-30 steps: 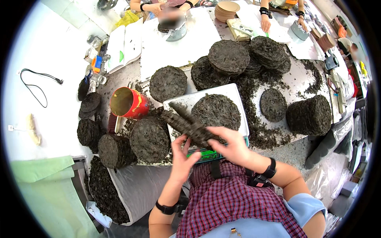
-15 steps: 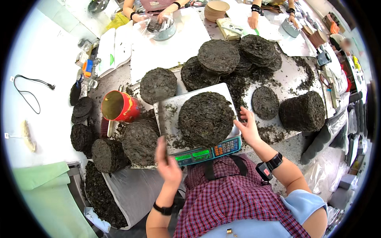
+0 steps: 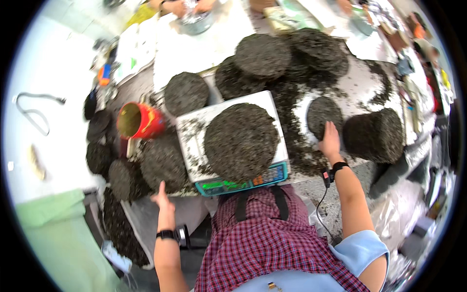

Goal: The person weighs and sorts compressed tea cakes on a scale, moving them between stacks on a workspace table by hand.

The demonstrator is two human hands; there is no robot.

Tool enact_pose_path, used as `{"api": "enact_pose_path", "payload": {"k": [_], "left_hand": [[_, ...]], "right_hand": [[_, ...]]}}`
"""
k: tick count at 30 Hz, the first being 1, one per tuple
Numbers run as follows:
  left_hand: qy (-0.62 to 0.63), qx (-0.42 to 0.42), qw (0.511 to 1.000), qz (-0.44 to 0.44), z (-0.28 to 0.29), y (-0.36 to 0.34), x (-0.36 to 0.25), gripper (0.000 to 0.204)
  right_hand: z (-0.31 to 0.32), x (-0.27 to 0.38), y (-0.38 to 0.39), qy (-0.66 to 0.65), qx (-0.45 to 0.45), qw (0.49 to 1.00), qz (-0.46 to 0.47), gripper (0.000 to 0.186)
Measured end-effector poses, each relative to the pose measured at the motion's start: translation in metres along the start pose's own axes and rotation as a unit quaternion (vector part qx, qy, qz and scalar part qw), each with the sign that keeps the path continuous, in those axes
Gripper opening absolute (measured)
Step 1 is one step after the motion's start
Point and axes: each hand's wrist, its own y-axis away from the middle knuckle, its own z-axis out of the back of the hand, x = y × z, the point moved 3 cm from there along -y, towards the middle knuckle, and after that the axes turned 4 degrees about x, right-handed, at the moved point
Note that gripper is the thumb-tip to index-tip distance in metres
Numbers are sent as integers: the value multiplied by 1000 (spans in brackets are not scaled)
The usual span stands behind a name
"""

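A dark, round cake of pressed dried leafy stuff, seemingly seaweed (image 3: 242,141), lies on the steel pan of a digital scale (image 3: 187,131) before me. My right hand (image 3: 331,142) reaches over the near edge of a smaller dark disc (image 3: 324,114) right of the scale; its fingers are stretched out, touching or just above it. A tall stack of the same discs (image 3: 374,135) lies beside that hand. My left hand (image 3: 164,200) is open and empty at the table's front edge, just below a wide dark cake (image 3: 164,168) left of the scale.
More cakes are piled behind the scale (image 3: 262,56) and along the left (image 3: 121,179). A red bucket (image 3: 152,121) lies tipped at the left. Dark crumbs (image 3: 287,109) litter the table. Across it, other people's hands work at a grey bowl (image 3: 197,24). A cable hangs by my right wrist.
My left hand has moved left and down from the scale; the thin dark blurred thing by it is gone. My right hand has moved right from the scale to the smaller disc. The view has shifted.
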Motion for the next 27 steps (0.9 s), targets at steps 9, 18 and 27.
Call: {"api": "enact_pose_path", "payload": {"k": [9, 18, 27], "left_hand": [[-230, -201, 920, -247, -11, -17, 16, 69], [-245, -159, 922, -252, 6, 9, -19, 62], [255, 81, 962, -57, 14, 2, -22, 47]], "right_hand": [[-5, -22, 20, -28, -90, 995, 22, 51], [94, 68, 58, -95, -159, 976, 111, 55], [174, 186, 74, -236, -193, 911, 279, 25]]}}
